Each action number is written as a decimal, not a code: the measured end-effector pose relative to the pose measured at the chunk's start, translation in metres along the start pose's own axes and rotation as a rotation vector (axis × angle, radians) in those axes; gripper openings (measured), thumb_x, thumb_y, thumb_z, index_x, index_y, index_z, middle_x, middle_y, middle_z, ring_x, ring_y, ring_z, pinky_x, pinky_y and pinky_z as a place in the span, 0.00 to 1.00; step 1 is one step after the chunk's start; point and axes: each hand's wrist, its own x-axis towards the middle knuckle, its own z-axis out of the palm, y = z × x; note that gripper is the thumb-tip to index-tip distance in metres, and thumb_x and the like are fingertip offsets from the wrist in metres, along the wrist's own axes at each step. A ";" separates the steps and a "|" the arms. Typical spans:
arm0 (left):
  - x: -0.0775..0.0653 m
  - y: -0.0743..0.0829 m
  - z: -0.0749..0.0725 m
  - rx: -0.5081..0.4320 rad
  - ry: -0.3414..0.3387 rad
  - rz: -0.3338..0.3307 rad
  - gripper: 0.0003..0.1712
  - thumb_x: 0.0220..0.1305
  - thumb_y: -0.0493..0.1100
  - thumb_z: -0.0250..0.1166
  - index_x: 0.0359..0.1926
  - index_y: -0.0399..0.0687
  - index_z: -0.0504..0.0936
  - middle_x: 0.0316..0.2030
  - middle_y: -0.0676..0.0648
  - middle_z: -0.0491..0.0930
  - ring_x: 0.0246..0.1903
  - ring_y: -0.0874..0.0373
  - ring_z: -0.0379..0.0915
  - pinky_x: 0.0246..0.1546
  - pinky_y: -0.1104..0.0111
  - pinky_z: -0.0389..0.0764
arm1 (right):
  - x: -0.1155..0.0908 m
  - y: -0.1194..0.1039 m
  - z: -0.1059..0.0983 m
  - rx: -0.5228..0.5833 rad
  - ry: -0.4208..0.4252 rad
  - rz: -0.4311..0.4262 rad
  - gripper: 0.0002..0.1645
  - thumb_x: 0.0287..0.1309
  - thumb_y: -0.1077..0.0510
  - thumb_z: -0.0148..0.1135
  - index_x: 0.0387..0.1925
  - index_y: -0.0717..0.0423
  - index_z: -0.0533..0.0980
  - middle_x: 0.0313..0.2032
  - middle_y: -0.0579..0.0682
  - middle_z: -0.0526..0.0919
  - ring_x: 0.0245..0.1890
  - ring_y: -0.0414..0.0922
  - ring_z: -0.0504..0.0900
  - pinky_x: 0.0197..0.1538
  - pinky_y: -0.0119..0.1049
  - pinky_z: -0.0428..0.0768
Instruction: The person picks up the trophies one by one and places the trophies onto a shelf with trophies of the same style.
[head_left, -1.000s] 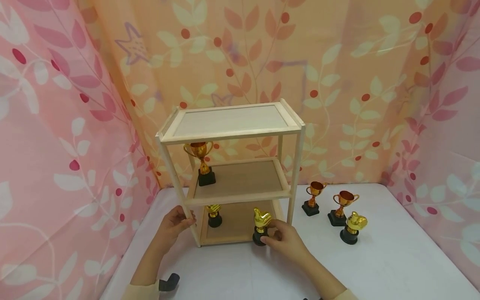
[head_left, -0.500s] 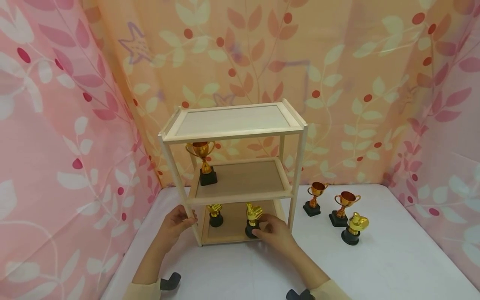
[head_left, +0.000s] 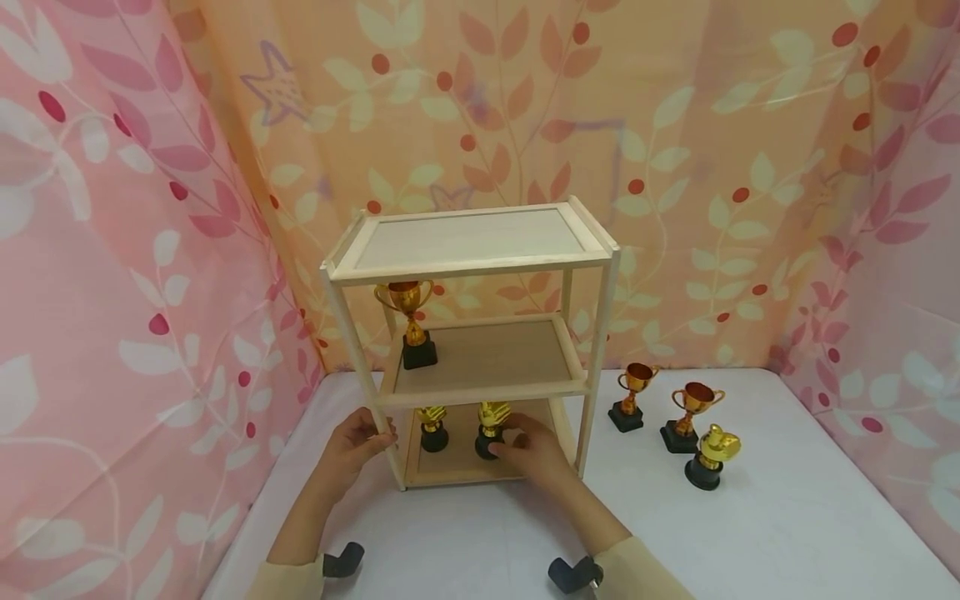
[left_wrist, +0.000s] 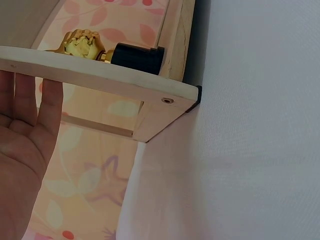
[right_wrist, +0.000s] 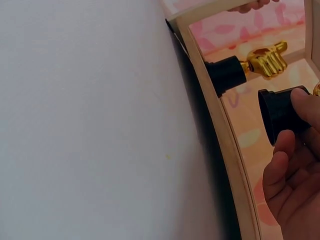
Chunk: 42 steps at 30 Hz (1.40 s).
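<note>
My right hand [head_left: 534,454] pinches the black base of a gold thumbs-up trophy [head_left: 491,425], upright within the bottom level of a small wooden shelf [head_left: 480,392]. In the right wrist view that trophy's base [right_wrist: 282,112] is tilted and apart from the shelf board, between thumb and fingers. My left hand [head_left: 358,454] grips the shelf's front left post [head_left: 352,350]; in the left wrist view its fingers [left_wrist: 50,100] go behind the post. A second thumbs-up trophy [head_left: 432,433] stands on the bottom board's left side. A gold cup trophy [head_left: 416,350] stands at left on the middle board.
On the white-covered table [head_left: 787,517], right of the shelf, stand two cup trophies, the rear one [head_left: 628,408] and the nearer one [head_left: 681,433], plus a gold thumbs-up trophy [head_left: 705,475]. A patterned curtain [head_left: 675,167] hangs behind and at both sides.
My right hand has carried the thumbs-up trophy left and inward from the shelf's front edge, over the bottom board. The left hand keeps its grip on the post.
</note>
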 end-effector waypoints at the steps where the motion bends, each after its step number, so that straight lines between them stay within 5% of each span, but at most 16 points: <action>1: 0.000 0.000 0.000 0.001 0.000 0.000 0.10 0.71 0.34 0.64 0.47 0.35 0.73 0.42 0.50 0.81 0.45 0.58 0.80 0.52 0.65 0.84 | 0.002 -0.001 0.001 0.009 0.002 0.003 0.25 0.56 0.50 0.76 0.53 0.53 0.80 0.49 0.51 0.84 0.23 0.36 0.74 0.25 0.29 0.74; 7: 0.001 -0.001 -0.001 -0.010 -0.005 0.004 0.10 0.71 0.34 0.64 0.48 0.34 0.73 0.42 0.50 0.81 0.45 0.58 0.81 0.52 0.65 0.84 | 0.015 0.001 0.007 0.011 0.000 0.027 0.26 0.58 0.47 0.75 0.55 0.50 0.79 0.51 0.49 0.84 0.25 0.38 0.75 0.27 0.31 0.74; 14: 0.001 0.001 0.001 -0.022 -0.001 0.011 0.09 0.71 0.33 0.64 0.47 0.35 0.72 0.42 0.50 0.81 0.45 0.58 0.80 0.52 0.65 0.84 | 0.031 0.010 0.017 -0.086 0.003 0.018 0.29 0.58 0.42 0.73 0.58 0.48 0.79 0.54 0.46 0.84 0.48 0.43 0.82 0.49 0.39 0.81; 22: 0.003 -0.001 0.000 -0.029 -0.014 0.045 0.08 0.71 0.32 0.63 0.46 0.36 0.73 0.42 0.51 0.81 0.44 0.59 0.80 0.51 0.66 0.84 | 0.042 0.009 0.025 -0.014 -0.081 0.105 0.30 0.59 0.40 0.72 0.60 0.44 0.77 0.51 0.46 0.82 0.22 0.43 0.80 0.25 0.36 0.78; 42: 0.000 0.003 0.001 0.000 -0.011 0.024 0.10 0.71 0.33 0.63 0.47 0.33 0.72 0.42 0.52 0.81 0.44 0.60 0.81 0.52 0.66 0.84 | 0.047 0.015 0.041 -0.048 -0.090 0.111 0.27 0.59 0.45 0.74 0.58 0.46 0.78 0.48 0.48 0.84 0.15 0.42 0.79 0.21 0.36 0.78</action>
